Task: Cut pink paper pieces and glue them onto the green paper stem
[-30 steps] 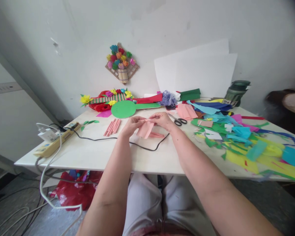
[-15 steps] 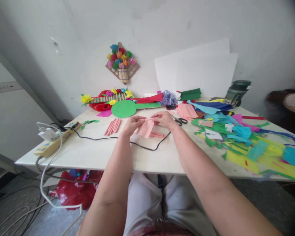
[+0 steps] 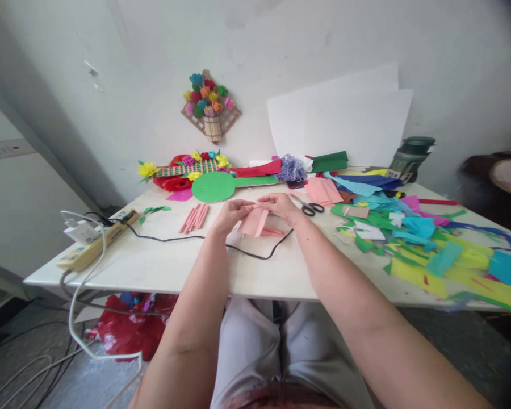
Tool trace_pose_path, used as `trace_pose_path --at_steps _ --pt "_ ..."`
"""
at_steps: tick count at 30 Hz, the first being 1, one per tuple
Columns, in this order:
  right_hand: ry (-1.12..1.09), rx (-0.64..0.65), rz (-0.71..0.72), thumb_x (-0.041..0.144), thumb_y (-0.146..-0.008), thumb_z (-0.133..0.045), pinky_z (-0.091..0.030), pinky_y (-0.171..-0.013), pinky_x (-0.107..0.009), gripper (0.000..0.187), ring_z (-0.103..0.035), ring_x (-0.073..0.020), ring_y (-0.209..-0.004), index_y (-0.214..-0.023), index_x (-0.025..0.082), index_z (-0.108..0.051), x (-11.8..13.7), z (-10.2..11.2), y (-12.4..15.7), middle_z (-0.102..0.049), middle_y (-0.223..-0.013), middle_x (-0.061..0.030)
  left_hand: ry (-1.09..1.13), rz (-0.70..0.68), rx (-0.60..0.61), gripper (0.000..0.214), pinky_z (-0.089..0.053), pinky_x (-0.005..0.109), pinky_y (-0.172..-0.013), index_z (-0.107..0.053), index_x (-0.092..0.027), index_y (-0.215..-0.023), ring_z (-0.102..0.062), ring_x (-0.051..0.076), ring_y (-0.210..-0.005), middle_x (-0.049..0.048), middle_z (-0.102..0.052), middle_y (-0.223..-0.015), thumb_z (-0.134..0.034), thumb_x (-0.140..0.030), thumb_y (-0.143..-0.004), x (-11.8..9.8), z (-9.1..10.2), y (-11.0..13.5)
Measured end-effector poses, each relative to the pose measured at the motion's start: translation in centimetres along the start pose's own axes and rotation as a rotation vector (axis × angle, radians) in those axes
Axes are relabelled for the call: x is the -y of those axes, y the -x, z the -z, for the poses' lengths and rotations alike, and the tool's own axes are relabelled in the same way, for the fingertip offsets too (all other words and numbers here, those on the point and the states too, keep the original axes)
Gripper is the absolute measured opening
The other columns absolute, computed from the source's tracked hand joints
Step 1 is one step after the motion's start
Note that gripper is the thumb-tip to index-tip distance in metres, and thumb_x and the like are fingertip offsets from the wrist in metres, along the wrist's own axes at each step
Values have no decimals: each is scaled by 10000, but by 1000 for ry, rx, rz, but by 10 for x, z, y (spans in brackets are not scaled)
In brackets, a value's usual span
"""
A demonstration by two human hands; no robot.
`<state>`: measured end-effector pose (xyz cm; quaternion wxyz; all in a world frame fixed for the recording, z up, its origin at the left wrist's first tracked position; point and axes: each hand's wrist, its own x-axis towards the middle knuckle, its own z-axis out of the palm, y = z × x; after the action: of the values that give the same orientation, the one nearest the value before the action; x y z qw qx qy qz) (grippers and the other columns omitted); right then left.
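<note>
Between my two hands a piece of pink crepe paper (image 3: 252,222) hangs over the table, pinched along its upper edge. My left hand (image 3: 231,215) closes on the left end of that edge. Thumb and fingers of my right hand (image 3: 281,205) grip the right end, close to the left fingertips. Under the paper, thin pink strips (image 3: 273,232) lie on the table. Several rolled pink paper sticks (image 3: 194,218) rest left of my left hand. Black-handled scissors (image 3: 310,208) lie right of my right hand, beside a stack of pink paper (image 3: 323,191).
A black cord (image 3: 255,255) crosses the table in front of my hands, from a power strip (image 3: 80,254). Coloured paper scraps (image 3: 413,238) cover the right side. A green cardboard paddle shape (image 3: 213,187) and a dark green bottle (image 3: 411,159) stand farther back.
The hanging pink paper has turned a little and its right edge now shows as a narrow fold. Both hands keep their pinch in nearly the same place.
</note>
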<state>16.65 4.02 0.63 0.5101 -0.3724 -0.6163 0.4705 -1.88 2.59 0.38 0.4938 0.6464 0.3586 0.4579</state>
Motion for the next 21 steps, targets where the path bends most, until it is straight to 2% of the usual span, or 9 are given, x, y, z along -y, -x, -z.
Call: trace_pose_path --at_steps 6,11,21 --pt "60 -40 29 357 -500 -767 -431 -531 -239 260 -533 -105 -522 -625 147 -682 -2 -7 0 -640 -579 -5 -25 23 -12 431 -393 220 -540 -677 -100 -902 -534 101 -580 45 -653 -710 -734 -418 -616 0 -4 -1" --pt "69 -57 30 370 -495 -766 -414 -513 -237 268 -513 -101 -503 -621 150 -680 -1 -6 0 -615 -550 4 -8 32 -49 409 -381 214 -527 -676 -103 -845 -526 92 -567 31 -637 -675 -757 -408 -585 -2 -2 0" --pt "93 -72 54 385 -514 -754 -409 -515 -238 280 -508 -107 -522 -651 152 -681 2 -7 2 -623 -580 -7 71 66 -5 413 -376 218 -493 -703 -105 -898 -549 117 -575 42 -619 -632 -747 -397 -609 -9 8 8"
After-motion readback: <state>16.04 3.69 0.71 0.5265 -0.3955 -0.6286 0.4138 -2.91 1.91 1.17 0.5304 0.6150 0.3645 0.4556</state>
